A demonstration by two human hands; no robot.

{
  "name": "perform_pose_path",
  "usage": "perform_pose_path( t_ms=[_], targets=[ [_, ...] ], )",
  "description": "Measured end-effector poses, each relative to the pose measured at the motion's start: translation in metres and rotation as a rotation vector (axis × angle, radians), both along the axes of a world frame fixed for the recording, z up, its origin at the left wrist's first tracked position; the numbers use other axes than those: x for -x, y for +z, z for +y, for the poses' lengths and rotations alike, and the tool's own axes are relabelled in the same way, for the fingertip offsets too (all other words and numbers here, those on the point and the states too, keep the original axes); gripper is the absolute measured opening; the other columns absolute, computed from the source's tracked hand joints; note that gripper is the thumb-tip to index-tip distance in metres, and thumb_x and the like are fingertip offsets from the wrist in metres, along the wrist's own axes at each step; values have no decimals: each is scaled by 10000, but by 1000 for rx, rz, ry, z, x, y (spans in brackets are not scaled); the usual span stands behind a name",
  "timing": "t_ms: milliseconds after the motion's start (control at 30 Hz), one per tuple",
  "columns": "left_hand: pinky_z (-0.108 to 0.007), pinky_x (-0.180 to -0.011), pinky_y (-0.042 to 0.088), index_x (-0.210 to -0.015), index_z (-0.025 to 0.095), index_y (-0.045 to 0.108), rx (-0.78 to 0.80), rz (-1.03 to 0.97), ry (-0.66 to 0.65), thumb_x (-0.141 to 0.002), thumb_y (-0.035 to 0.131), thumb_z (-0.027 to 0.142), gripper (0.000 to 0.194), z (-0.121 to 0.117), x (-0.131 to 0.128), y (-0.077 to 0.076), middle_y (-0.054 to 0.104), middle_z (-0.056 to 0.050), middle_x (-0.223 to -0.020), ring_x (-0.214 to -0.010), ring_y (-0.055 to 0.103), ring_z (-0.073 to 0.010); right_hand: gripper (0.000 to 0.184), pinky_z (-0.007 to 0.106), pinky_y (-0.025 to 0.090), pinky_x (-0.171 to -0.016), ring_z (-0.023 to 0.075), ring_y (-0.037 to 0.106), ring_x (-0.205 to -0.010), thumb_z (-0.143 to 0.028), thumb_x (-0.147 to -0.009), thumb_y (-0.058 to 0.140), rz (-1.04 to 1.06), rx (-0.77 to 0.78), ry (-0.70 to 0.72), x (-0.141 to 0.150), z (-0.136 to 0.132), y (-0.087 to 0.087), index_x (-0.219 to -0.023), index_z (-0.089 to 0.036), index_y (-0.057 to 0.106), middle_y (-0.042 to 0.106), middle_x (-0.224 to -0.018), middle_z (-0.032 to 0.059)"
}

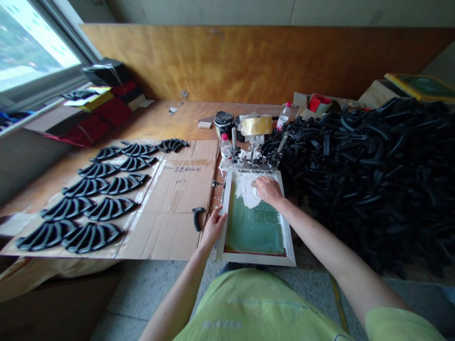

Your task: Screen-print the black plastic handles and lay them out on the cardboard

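A screen printing frame (289,241) with a green mesh lies in front of me, white ink (245,187) smeared over its far end. My right hand (268,190) is closed over that end, gripping a small brownish squeegee (253,183) that touches the ink; most of the tool is hidden by the fingers. At the frame's left edge is my left hand (213,225), thumb and fingers closed on the rim. Just left of it, a single black curved handle (197,219) lies on the cardboard sheet (159,213). A metal hinge clamp (253,166) holds the frame's far side.
Rows of black handles (92,237) cover the cardboard's left part. A large heap of black parts (355,170) rises to the right. Behind the clamp stand an ink tub (223,124), a roll of yellow tape (256,126) and a red-capped bottle (283,117). A wooden board (249,61) closes the back.
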State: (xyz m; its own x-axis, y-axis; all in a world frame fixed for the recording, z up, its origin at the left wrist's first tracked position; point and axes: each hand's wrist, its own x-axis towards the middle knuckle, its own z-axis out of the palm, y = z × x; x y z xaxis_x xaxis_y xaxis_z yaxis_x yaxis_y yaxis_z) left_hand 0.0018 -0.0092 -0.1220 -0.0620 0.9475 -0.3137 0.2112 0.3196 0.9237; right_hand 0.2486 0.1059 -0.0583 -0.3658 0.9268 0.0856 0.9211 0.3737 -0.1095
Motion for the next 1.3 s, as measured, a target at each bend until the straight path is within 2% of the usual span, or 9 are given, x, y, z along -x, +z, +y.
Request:
perform_pose_path(
  t_ms=[167, 267, 400, 667, 800, 900, 1033, 1133, 1300],
  targets=[
    [-229, -573, 417, -1334, 177, 508, -3, -38, 2, -825, 553, 543, 629, -1, -1, -3, 618, -4, -753, -624, 539, -128, 225, 282, 401, -764, 212, 562, -949, -76, -823, 476, 80, 69, 409, -10, -37, 7, -920, -163, 658, 669, -920, 80],
    [-233, -578, 424, -1327, 174, 517, -5, -45, 19, -822, 556, 543, 626, -2, -2, -1, 628, -10, -767, -627, 548, -129, 197, 262, 396, -723, 189, 573, -898, -87, -800, 519, 126, 135, 475, -20, -34, 17, -871, -197, 667, 668, -881, 40],
    [-229, -563, 421, -1325, 165, 516, 5, -83, 21, -809, 577, 539, 641, -2, -1, 3, 641, -19, -769, -639, 565, -137, 194, 273, 402, -725, 202, 563, -910, -103, -834, 502, 151, 40, 307, -19, -28, 16, -855, -191, 672, 660, -880, 57],
    [-215, -510, 399, -1318, 172, 511, 33, -103, 27, -775, 608, 569, 679, -2, 1, 14, 646, -5, -737, -578, 563, -124, 199, 274, 428, -802, 197, 591, -952, -234, -867, 591, 231, 58, 272, -15, -24, 16, -1047, -231, 674, 685, -982, 40],
    [-209, -507, 413, -1355, 209, 475, 45, -201, 25, -747, 645, 575, 730, -1, 4, 50, 651, 6, -746, -577, 575, -123, 553, 288, 437, -809, 213, 613, -954, -333, -833, 659, 211, -2, 20, -12, 27, 44, -1362, -320, 498, 675, -1107, 29],
    [-184, -458, 371, -1193, 191, 600, 7, -244, 54, -777, 596, 615, 594, 7, 3, 89, 603, 27, -678, -511, 513, -87, 546, 298, 449, -799, 210, 626, -896, -362, -873, 590, 284, -69, -163, -43, 49, 54, -1399, -296, 458, 689, -1055, 34],
    [-201, -561, 471, -1016, 175, 648, -219, -393, 140, -795, 552, 644, 527, 35, -8, 137, 650, -8, -824, -636, 591, -103, 360, 336, 470, -766, 223, 626, -831, -331, -942, 410, 425, -87, -386, -94, 29, 29, -1218, -186, 591, 692, -921, 66],
    [-240, -662, 537, -1079, 201, 623, -327, -551, 150, -775, 626, 561, 471, 59, -19, 157, 672, -28, -941, -792, 648, -144, 266, 343, 477, -781, 225, 615, -860, -354, -867, 554, 417, 17, -277, -93, -4, -8, -1072, -214, 649, 684, -912, 39],
    [-237, -557, 549, -1158, 192, 565, -152, -595, 264, -840, 553, 554, 482, 50, -48, 134, 692, -59, -916, -732, 669, -153, 190, 350, 426, -895, 220, 563, -991, -239, -795, 690, 340, 64, -36, -38, -41, -35, -985, -234, 679, 640, -979, 48]
  ],
)
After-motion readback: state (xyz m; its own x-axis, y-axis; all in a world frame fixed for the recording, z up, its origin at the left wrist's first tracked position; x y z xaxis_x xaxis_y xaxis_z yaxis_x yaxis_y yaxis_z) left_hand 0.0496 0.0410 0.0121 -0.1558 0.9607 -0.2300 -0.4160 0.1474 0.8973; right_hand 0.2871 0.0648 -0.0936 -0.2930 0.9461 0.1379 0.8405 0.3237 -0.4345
